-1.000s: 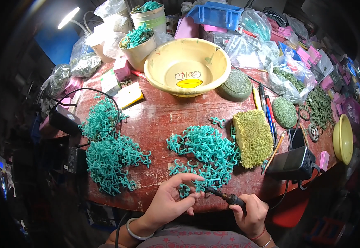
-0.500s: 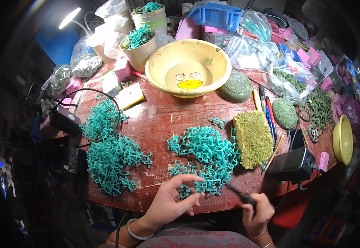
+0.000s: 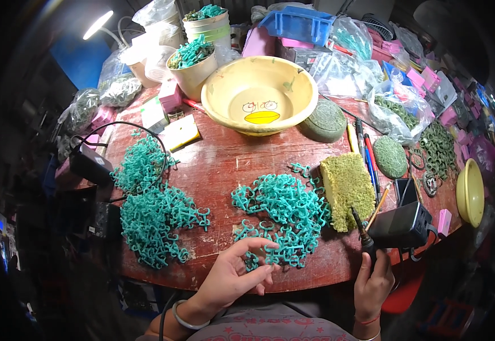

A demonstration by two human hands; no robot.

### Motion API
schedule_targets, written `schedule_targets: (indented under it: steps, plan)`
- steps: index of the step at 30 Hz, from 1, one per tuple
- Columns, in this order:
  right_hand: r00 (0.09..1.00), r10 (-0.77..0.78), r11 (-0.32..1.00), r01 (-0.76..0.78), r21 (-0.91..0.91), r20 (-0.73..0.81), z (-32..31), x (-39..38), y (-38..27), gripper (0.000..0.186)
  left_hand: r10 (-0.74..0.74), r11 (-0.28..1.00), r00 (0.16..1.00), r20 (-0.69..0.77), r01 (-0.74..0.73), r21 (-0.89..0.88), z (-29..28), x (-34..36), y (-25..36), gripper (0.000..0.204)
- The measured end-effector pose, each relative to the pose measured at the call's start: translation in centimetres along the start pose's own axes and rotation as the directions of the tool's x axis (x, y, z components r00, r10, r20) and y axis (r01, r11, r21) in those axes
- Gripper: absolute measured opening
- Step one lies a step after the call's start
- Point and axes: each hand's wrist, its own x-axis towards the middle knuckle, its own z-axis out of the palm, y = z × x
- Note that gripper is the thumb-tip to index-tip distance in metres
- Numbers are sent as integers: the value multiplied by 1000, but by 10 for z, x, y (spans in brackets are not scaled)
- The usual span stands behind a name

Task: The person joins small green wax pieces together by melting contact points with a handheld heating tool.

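Observation:
My right hand [image 3: 374,284] is closed round the dark handle of a soldering iron [image 3: 365,237]. The iron's thin tip reaches the lower right part of a rough yellow-green sponge block [image 3: 347,190]. My left hand [image 3: 239,275] is bent at the near edge of a heap of small teal wire-like pieces [image 3: 284,210], thumb and forefinger curved toward each other. Teal shows between those fingertips, but whether it is a held piece or the heap behind is unclear. A second teal heap [image 3: 151,227] lies farther left.
A yellow basin [image 3: 219,108] stands at the back middle, beside a round green stone-like block [image 3: 324,120]. Pens [image 3: 371,162] and a black box-shaped device [image 3: 402,226] lie right of the sponge. A black cable [image 3: 159,139] loops over the left heap.
My right hand has moved right with the soldering iron, from beside the near heap to the sponge, and the iron now points upward. My left hand has stayed almost still.

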Motion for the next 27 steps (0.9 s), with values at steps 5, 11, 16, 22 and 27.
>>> schedule_targets:
  steps: [5, 11, 16, 22, 27]
  plan:
    - [988, 110, 980, -126, 156, 105, -7, -3, -4, 20, -61, 994, 998, 11, 62, -89, -5, -1, 4, 34]
    - [995, -29, 949, -2, 315, 96, 5, -6, -16, 15, 36, 968, 993, 109, -8, -251, -22, 1, 9, 17]
    - [995, -22, 954, -7, 299, 93, 8, -7, -12, 16, 59, 970, 994, -90, -36, 240, -12, -1, 21, 18]
    - [996, -29, 954, 2, 299, 85, 9, -8, -13, 17, 472, 360, 866, 162, -358, 862, 1, 7, 4, 18]
    - [997, -42, 963, 23, 269, 65, 10, -8, -13, 17, 556, 58, 770, 313, -412, 909, 0, 15, -4, 14]
